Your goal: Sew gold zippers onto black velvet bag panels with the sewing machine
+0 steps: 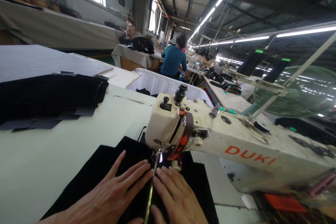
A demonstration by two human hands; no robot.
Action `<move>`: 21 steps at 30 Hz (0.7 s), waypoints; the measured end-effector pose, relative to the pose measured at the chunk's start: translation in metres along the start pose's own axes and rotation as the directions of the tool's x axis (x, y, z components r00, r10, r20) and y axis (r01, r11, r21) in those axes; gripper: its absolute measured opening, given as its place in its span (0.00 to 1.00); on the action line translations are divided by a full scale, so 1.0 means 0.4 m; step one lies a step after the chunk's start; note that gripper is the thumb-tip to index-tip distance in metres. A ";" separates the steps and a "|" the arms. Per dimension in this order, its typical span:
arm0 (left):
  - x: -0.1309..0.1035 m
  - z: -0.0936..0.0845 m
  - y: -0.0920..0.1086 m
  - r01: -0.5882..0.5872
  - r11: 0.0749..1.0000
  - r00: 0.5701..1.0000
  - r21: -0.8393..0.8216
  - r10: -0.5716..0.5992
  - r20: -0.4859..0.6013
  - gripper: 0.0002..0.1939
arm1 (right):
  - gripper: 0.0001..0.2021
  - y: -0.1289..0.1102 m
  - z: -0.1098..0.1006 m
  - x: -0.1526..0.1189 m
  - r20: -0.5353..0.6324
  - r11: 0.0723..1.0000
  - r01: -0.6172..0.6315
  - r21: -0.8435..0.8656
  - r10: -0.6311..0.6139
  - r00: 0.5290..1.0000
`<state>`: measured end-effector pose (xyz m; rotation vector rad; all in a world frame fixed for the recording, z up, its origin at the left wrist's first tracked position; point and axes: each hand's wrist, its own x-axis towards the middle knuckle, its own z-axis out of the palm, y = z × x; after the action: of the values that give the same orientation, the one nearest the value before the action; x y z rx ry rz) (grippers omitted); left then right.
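**Soft cloth (91,171), narrow strip (149,196): flat fingers suit them**

From where I stand, the black cloth lies spread on the tabletop (126,119), back from the far edge, where a white bin (170,84) stands, and it reaches under the head of the machine (210,129). The gold strip runs along it. The left hand (112,190) rests palm down at the left of the strip, the right hand (178,196) palm down at the right. Their fingers are stretched and not clamped on anything; the fingertips of both are near each other, with the strip between.

I judge the cloth to be light and soft, so it may wrinkle if it is pushed at one point only. The strip seems a little stiffer, perhaps smooth, and could slide sideways. The good hold, in my opinion, is light pressure with flat fingers on both sides of the strip, kept clear of the machine's working point. For lifting, the free outer edges of the cloth are better.
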<state>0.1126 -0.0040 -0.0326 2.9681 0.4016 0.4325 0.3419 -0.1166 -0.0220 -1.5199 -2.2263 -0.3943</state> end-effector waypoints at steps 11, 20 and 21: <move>0.007 -0.017 0.011 0.010 1.000 0.999 -0.015 -0.011 -0.047 0.47 | 0.17 -0.004 -0.010 0.021 -0.114 0.997 0.033 -0.075 -0.041 0.993; 0.009 -0.019 0.008 0.048 0.998 0.999 -0.043 -0.048 0.001 0.50 | 0.18 -0.003 -0.017 0.034 -0.074 0.998 0.032 -0.050 -0.036 0.997; 0.012 -0.024 0.007 0.051 0.998 0.999 -0.044 -0.051 0.000 0.49 | 0.19 0.000 -0.022 0.039 -0.058 0.998 0.042 -0.043 -0.044 0.997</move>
<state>0.1149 -0.0048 -0.0218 2.9078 0.4607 0.4322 0.3384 -0.1077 -0.0066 -1.4640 -2.2210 -0.4961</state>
